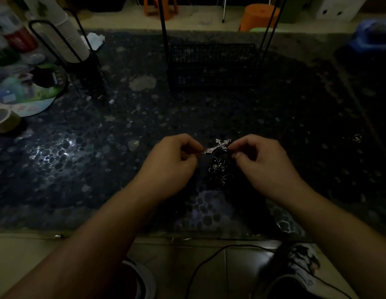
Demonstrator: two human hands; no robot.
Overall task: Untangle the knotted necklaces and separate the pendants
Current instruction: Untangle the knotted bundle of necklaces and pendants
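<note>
Near the surface's front edge, the left hand and right hand are pinching the cross pendant at opposite ends, likely lifting it clear of the tangled necklaces below.

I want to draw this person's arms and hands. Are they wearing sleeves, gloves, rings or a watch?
No sleeves show: both forearms are bare right down to the bottom edge of the picture. The left hand and right hand wear no gloves. I can see no watch or bracelet on either wrist and no rings on the fingers that show, though the picture is dark. So draw plain bare arms and hands.
</note>
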